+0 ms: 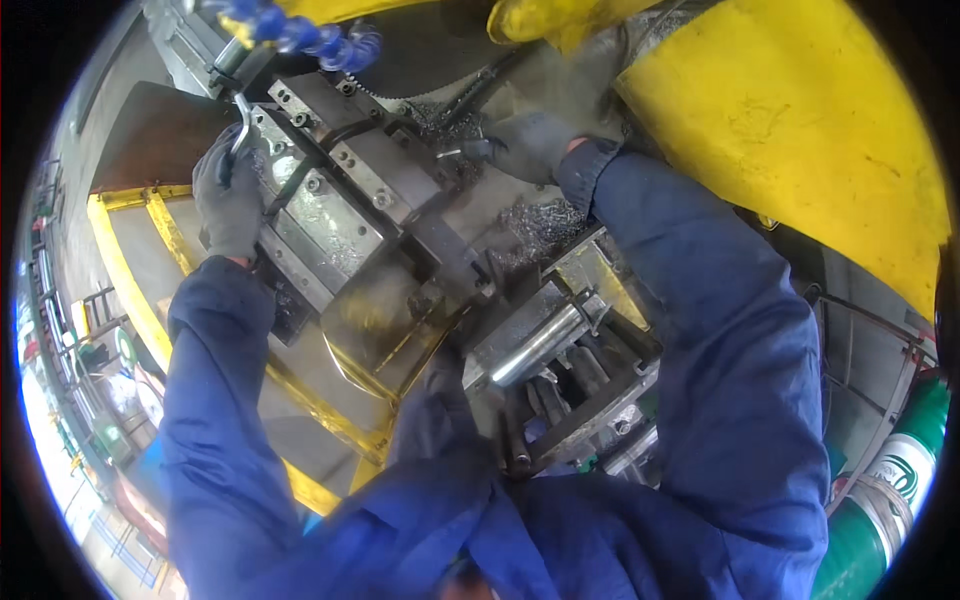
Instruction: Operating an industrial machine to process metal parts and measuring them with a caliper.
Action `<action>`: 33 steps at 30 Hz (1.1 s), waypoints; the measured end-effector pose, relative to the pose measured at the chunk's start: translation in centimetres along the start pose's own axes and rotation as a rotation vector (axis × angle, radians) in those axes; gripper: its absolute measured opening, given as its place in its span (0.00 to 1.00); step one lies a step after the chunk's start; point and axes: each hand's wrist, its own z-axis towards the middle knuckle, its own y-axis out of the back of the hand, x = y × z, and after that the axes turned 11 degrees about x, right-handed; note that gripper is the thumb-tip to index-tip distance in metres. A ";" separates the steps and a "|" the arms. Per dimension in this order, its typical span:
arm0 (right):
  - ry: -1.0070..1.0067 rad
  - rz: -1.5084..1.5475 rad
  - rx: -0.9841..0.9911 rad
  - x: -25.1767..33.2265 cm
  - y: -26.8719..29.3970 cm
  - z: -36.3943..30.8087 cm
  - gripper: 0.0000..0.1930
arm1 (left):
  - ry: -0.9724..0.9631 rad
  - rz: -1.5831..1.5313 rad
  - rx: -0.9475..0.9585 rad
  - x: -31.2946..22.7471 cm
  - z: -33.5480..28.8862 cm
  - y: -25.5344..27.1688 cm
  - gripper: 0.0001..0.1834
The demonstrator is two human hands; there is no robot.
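Note:
My left hand (228,200), in a grey glove, is at the left side of a steel block fixture (320,225) with bolts in its top. Its fingers are closed around the lower end of a bent, shiny metal rod (242,125). On the far side, my right hand (535,145), also gloved, is closed on a small dark tool (480,150) with a thin silver tip. That tip points left toward the fixture, apart from it. Most of the tool is hidden in the glove, so its kind is unclear. Metal chips (540,225) lie below my right hand.
A yellow machine guard (790,130) fills the upper right. Blue segmented hose (300,35) hangs at the top. Nearer me, a tool rack (600,400) holds a steel cylinder (540,345) and several bars. A yellow frame (130,275) stands at left, a green cylinder (920,410) at right.

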 end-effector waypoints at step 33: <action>0.091 -0.350 -0.203 0.3 -1.9 2.4 0.17 | 0.159 -0.016 0.029 -0.4 0.3 0.6 0.17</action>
